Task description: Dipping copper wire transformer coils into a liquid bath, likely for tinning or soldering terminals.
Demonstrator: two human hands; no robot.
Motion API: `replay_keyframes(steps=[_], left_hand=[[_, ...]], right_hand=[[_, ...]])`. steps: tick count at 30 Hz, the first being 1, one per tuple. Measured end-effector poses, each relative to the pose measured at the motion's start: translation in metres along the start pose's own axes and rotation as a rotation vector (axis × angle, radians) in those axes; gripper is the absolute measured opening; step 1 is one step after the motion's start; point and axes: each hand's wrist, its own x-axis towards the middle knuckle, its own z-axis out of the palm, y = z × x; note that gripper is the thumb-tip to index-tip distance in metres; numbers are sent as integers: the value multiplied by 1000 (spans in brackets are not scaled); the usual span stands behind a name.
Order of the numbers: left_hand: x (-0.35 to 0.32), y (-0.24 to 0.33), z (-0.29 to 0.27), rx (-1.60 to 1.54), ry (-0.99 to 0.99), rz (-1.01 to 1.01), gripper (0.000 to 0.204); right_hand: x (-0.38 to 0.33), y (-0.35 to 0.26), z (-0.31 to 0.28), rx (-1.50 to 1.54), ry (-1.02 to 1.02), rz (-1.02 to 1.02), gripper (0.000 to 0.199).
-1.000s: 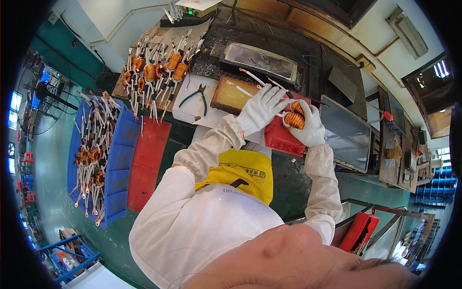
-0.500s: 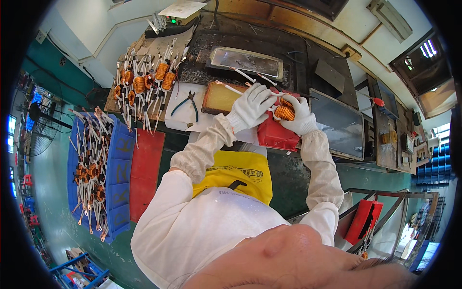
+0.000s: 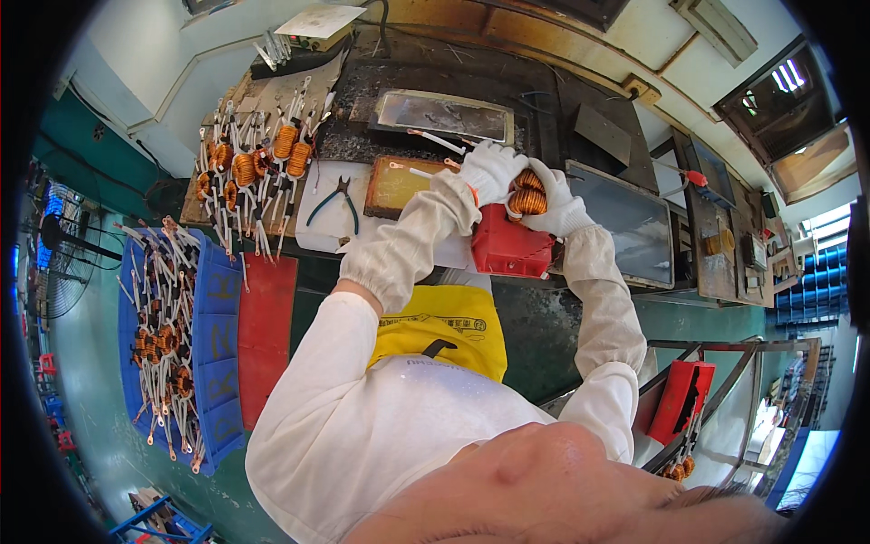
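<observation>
Both my hands wear white gloves and meet over a red box point(image 3: 507, 249) at the bench edge. My left hand point(image 3: 488, 170) and my right hand point(image 3: 557, 207) together grip an orange copper-wound coil point(image 3: 527, 194) just above the box. The coil's white leads are mostly hidden by my fingers. Beside my left hand lies a yellow-brown tray point(image 3: 399, 186) with white-sleeved wires on it.
Blue-handled pliers point(image 3: 337, 198) lie on a white board left of the tray. Several finished coils point(image 3: 254, 168) are stacked at the bench's left end, and more fill a blue bin point(image 3: 213, 344) below. A metal tray point(image 3: 444, 113) sits behind; a grey plate point(image 3: 625, 222) lies right.
The view has shifted slightly. My hands stay together on the coil, which has come a little lower and closer over the red box.
</observation>
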Motion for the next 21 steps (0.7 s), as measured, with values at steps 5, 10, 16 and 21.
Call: replay_keyframes(steps=[5,10,16,21], left_hand=[[20,-17,28,111,-17,55,26],[31,-14,17,-8,-222,-71,30],[22,-4,-27,-239,-466,-200,42],[21,-24,-8,-323,-452,-123,40]], right_hand=[[1,-5,-2,-2,8,17,104],[-2,-18,-12,-47,-38,-6,102],[-3,-20,-16,-134,11,-78,100],[-3,-27,-15,-138,-36,-17,98]])
